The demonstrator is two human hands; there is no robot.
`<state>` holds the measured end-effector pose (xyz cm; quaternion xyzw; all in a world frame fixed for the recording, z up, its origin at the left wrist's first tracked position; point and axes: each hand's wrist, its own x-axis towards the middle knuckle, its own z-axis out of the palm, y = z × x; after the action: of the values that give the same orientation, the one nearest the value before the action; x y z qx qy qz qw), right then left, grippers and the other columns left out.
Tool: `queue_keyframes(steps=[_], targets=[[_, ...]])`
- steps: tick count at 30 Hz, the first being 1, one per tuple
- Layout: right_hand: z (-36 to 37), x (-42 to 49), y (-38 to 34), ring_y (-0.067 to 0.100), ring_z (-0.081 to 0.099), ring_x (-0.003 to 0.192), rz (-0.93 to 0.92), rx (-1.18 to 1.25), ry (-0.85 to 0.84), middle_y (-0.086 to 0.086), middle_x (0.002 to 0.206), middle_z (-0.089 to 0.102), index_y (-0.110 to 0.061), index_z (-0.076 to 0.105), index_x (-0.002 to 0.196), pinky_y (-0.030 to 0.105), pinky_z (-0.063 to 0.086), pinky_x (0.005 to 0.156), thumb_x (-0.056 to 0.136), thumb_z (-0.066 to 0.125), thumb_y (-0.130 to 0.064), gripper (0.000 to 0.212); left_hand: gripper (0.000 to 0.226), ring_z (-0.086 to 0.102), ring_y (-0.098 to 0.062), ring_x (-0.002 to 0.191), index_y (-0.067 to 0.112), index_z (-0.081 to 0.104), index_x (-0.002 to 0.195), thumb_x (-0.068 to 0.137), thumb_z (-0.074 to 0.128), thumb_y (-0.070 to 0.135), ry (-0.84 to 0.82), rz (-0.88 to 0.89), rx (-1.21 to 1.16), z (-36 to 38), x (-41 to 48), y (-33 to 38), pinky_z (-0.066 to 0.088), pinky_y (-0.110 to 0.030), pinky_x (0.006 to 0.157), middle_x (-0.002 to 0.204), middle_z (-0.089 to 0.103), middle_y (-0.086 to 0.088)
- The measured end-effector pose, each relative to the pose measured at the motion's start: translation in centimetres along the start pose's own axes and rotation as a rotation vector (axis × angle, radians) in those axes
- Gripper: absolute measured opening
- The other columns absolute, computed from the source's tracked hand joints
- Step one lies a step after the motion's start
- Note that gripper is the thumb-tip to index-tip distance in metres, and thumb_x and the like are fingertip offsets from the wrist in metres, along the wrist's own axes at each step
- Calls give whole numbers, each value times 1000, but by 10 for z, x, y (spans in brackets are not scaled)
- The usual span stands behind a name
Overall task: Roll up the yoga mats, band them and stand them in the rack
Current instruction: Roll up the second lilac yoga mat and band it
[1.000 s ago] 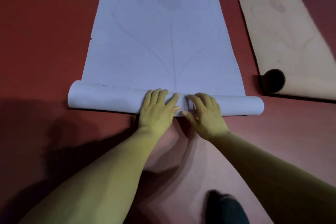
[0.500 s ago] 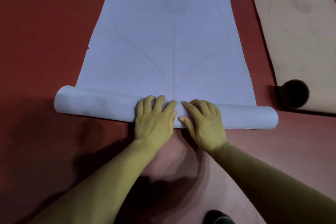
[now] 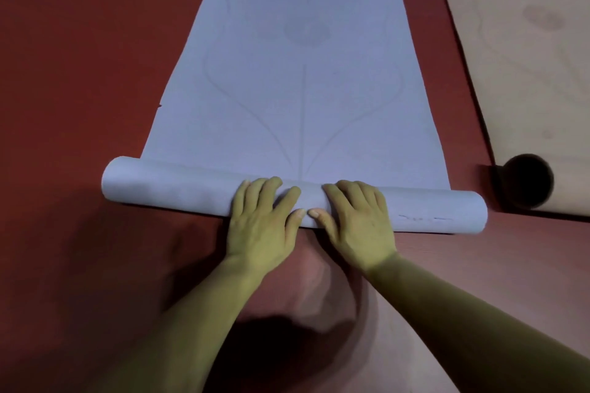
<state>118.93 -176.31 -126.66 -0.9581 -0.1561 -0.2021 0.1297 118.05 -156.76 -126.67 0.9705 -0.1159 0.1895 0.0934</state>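
Hands are placed side by side on the rolled portion of a pale blue yoga mat (image 3: pixel 303 99), which lies on a red floor (image 3: pixel 79 73). Left hand (image 3: pixel 265 223) rests palm down on the roll (image 3: pixel 169 185), fingers spread and curved over its top, thumb pointing toward 3 o'clock. Right hand (image 3: pixel 357 223) rests in the same manner just beside it, thumb pointing toward 9 o'clock; the two thumb tips almost meet at the roll's near edge. Neither hand closes around the roll: both lie flat and open against it. The roll runs across the view from 9 o'clock to 3 o'clock, its right end sitting slightly nearer the person than its left end. The unrolled part of the mat extends flat from the roll toward 12 o'clock and leaves the view at the top edge; faint curved guide lines and a centre line are printed on it. At 2 o'clock from the hands lies a second mat, beige (image 3: pixel 517 57), partly rolled, with the dark open end of its roll (image 3: pixel 526 182) facing the blue roll's right end, near it but apart. Both forearms enter from the bottom of the view.
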Motion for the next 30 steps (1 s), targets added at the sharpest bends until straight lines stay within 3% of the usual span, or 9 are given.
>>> queue_keyframes(steps=[8, 11, 18, 25, 30], targets=[[-4, 2, -2, 32, 53, 115, 35, 43, -2, 11, 123, 59, -7, 63, 127, 45, 38, 103, 94, 59, -59, 61, 38, 52, -36, 112, 21, 67, 118, 95, 46, 42, -19, -38, 15, 6, 18, 0, 37, -53, 108, 122, 61, -8], [-2, -3, 3, 36, 55, 113, -15, 51, -11, 12, 124, 59, -8, 63, 125, 50, 41, 104, 94, 67, -52, 55, 38, 54, -35, 109, 20, 65, 118, 96, 43, 41, -35, -26, 36, 6, 27, 0, 38, -52, 108, 119, 61, -9], [1, 14, 11, 32, 58, 102, -58, 64, 3, 7, 114, 64, -8, 67, 120, 42, 43, 98, 97, 65, -50, 49, 44, 47, -35, 124, 23, 63, 130, 96, 44, 44, 1, 4, 36, 14, 16, 7, 25, -54, 116, 132, 56, -11], [2, 18, 9, 33, 55, 119, 54, 75, 0, 11, 126, 61, -7, 63, 128, 51, 38, 110, 94, 65, -52, 56, 40, 49, -36, 118, 25, 64, 124, 96, 44, 43, -23, -69, 18, 16, 34, 7, 27, -52, 115, 126, 59, -7], [4, 17, 16, 32, 59, 112, 29, 132, 30, 7, 122, 62, -9, 66, 125, 51, 42, 103, 97, 64, -43, 43, 41, 50, -35, 117, 23, 63, 126, 98, 41, 44, -35, -57, 43, 16, 45, 8, 32, -53, 113, 126, 59, -10]])
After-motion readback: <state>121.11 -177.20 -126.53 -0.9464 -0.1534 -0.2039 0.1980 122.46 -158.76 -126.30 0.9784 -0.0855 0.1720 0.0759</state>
